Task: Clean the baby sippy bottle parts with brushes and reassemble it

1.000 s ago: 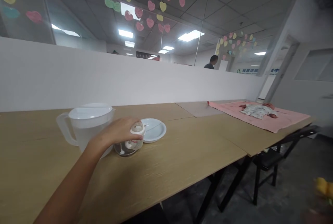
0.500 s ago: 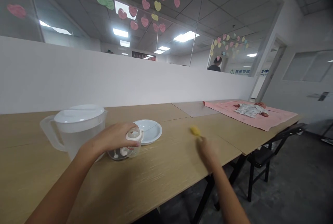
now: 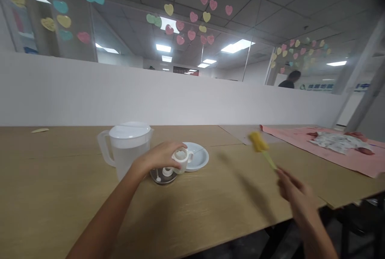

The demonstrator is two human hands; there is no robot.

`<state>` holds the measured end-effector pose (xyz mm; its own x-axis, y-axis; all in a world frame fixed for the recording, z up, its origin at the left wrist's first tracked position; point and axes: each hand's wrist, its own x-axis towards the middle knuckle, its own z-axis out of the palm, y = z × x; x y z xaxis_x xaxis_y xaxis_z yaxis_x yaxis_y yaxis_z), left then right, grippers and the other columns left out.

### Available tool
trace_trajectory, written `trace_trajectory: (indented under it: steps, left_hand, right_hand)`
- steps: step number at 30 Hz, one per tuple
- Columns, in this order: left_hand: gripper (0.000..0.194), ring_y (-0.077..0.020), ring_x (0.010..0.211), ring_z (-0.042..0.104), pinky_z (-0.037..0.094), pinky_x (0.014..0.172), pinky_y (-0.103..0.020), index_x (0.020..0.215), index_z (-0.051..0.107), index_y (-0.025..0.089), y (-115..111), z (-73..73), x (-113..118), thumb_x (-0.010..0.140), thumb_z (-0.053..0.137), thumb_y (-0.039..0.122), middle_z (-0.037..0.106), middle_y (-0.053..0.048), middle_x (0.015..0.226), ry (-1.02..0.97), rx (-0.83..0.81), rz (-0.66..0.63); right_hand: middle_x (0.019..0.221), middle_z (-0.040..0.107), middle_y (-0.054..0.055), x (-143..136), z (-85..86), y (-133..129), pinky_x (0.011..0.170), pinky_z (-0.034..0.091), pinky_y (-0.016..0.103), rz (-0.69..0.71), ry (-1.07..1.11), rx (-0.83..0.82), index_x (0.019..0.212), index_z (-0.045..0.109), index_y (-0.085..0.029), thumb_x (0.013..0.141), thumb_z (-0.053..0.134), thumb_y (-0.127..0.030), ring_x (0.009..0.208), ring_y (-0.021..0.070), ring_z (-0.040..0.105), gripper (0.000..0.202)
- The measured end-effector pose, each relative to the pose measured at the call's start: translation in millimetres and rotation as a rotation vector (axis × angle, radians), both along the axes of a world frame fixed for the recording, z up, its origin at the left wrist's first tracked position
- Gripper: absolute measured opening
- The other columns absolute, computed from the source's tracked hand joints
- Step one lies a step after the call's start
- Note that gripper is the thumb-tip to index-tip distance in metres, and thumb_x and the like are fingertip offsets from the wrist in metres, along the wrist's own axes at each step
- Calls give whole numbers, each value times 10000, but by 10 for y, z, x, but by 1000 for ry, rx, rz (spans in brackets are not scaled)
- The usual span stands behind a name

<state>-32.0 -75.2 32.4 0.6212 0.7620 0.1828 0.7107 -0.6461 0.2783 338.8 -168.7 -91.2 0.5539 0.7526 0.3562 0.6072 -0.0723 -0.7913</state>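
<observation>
My left hand (image 3: pixel 162 155) is closed around a clear baby bottle (image 3: pixel 181 165) with a white collar and a side handle. It holds the bottle above a small metal dish (image 3: pixel 165 181), where a white ring (image 3: pixel 167 171) and other small white parts lie. Just behind the bottle stands a white bowl (image 3: pixel 201 158) with something thin across it. In my right hand (image 3: pixel 297 192), the fingers grip the pale yellow stick of a sponge bottle brush (image 3: pixel 258 141). Its yellow sponge head points up and left, above the table and away from the bottle.
A lidded plastic pitcher (image 3: pixel 129 155) with liquid stands left of the dish, close to my left forearm. At the right, a doll in patterned clothes (image 3: pixel 333 141) lies on a pink cloth (image 3: pixel 296 143). The wooden table (image 3: pixel 207 206) backs onto a white wall (image 3: pixel 180 98).
My view has turned left. The right hand has lifted the brush, and its sponge is higher above the table. The bottle in my left hand has tilted, its collar showing more towards me.
</observation>
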Motion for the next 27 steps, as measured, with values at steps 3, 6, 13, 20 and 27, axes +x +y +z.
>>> trace_trajectory:
  steps: [3, 6, 13, 20, 27]
  left_hand:
    - [588, -259, 1091, 541, 420, 867, -299, 1203, 529, 216, 77, -44, -6, 653, 673, 368, 589, -58, 1216, -30, 37, 1]
    - [506, -256, 991, 577, 441, 794, -300, 1112, 576, 187, 153, -72, 11, 646, 683, 351, 633, -65, 1082, -51, 74, -10]
    - [566, -244, 941, 563, 441, 775, -294, 1116, 621, 213, 206, -87, 63, 582, 741, 358, 556, -44, 963, -103, 170, 61]
    - [409, -179, 778, 563, 441, 661, -258, 1057, 629, 229, 115, -141, 271, 651, 677, 231, 490, -19, 891, -136, 316, 39]
    - [404, -218, 978, 529, 454, 818, -324, 1153, 498, 164, 424, -321, 274, 775, 479, 23, 507, -96, 1056, -31, 794, 80]
  right_hand:
    - [490, 352, -26, -667, 143, 446, 421, 264, 233, 423, 187, 88, 762, 674, -93, 688, 504, -707, 451, 85, 323, 642]
    - [497, 436, -13, -1003, 386, 615, 465, 295, 225, 609, 37, 87, 645, 675, -146, 710, 559, -626, 504, 96, 368, 498]
    - [632, 646, 24, -884, 1210, 448, 487, 329, 235, 697, -468, -24, 773, 746, -217, 802, 478, -551, 548, 139, 482, 429]
    - [599, 642, 31, -1440, 1621, 584, 505, 278, 222, 676, -768, -39, 768, 742, -186, 805, 544, -387, 491, 84, 425, 285]
    - [564, 550, -10, -838, 1527, 609, 461, 240, 218, 637, -610, -106, 705, 697, -164, 808, 474, -532, 495, 87, 367, 443]
